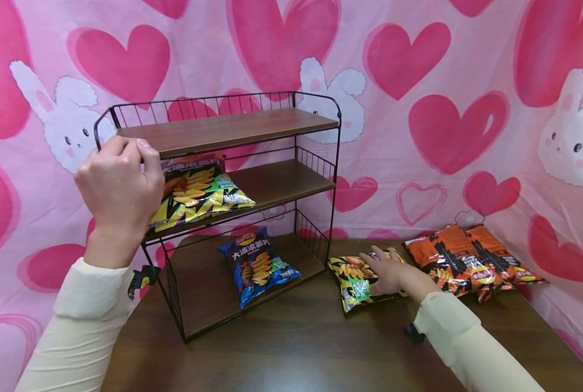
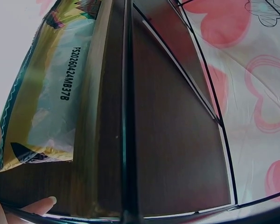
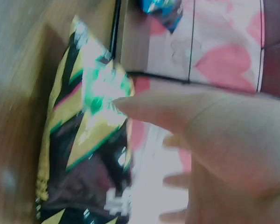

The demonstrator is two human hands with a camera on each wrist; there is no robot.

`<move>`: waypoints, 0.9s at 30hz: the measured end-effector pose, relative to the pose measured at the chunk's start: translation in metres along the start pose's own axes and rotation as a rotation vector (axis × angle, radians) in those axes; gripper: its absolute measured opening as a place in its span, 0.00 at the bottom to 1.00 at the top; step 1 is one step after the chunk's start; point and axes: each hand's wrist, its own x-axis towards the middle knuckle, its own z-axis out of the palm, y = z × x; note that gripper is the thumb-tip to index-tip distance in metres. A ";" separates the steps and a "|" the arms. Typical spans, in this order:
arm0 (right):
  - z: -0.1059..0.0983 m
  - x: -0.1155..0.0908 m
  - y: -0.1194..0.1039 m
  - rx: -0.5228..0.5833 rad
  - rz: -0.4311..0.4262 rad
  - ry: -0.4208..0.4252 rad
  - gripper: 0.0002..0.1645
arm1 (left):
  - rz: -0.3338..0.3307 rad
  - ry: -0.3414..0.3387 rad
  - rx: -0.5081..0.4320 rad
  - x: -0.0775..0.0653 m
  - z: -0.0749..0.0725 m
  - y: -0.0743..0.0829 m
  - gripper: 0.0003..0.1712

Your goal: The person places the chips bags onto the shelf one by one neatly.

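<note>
My left hand (image 1: pixel 120 182) has its fingers curled at the left side of a three-tier shelf rack (image 1: pixel 252 125). In the left wrist view, a fingertip (image 2: pixel 44 204) comes round the rack's black wire, beside the middle board. A yellow-and-black chip bag (image 1: pixel 208 193) lies on that board, right by this hand, its left part partly hidden. Over to the right, my right hand (image 1: pixel 389 272) is spread above another yellow-and-black chip bag (image 1: pixel 350 277) lying on the table. Its thumb (image 3: pixel 149 109) overlaps the bag's green patch in the right wrist view, fingers extended past the far edge.
A blue chip bag (image 1: pixel 259 267) leans on the rack's bottom board. Orange chip bags (image 1: pixel 448 256) lie overlapped on the table at the far right. The brown wooden table (image 1: pixel 291 348) extends in front of the rack. A pink heart-patterned cloth (image 1: pixel 384 147) hangs behind everything.
</note>
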 end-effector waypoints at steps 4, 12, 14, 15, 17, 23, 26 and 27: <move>0.000 0.004 -0.018 -0.029 0.125 0.029 0.48 | 0.003 -0.003 0.000 0.001 -0.001 0.000 0.33; 0.026 0.026 -0.031 -0.052 0.272 0.104 0.54 | 0.007 -0.022 0.004 -0.001 0.000 0.000 0.33; 0.029 0.031 -0.032 -0.062 0.306 0.108 0.55 | 0.008 -0.019 0.005 -0.001 0.001 -0.001 0.34; 0.030 0.032 -0.032 -0.065 0.318 0.103 0.56 | 0.008 -0.017 0.006 -0.002 0.001 -0.001 0.34; 0.031 0.035 -0.031 -0.060 0.338 0.083 0.57 | 0.006 -0.015 0.009 -0.002 0.001 -0.001 0.34; 0.034 0.038 -0.026 -0.082 0.339 0.021 0.56 | 0.005 -0.007 0.006 -0.001 0.000 -0.001 0.33; 0.032 0.038 -0.024 -0.097 0.324 0.014 0.55 | 0.007 -0.008 0.005 0.000 0.000 -0.001 0.32; 0.031 0.037 -0.024 -0.098 0.318 0.009 0.55 | 0.008 -0.009 0.006 0.000 0.000 -0.001 0.32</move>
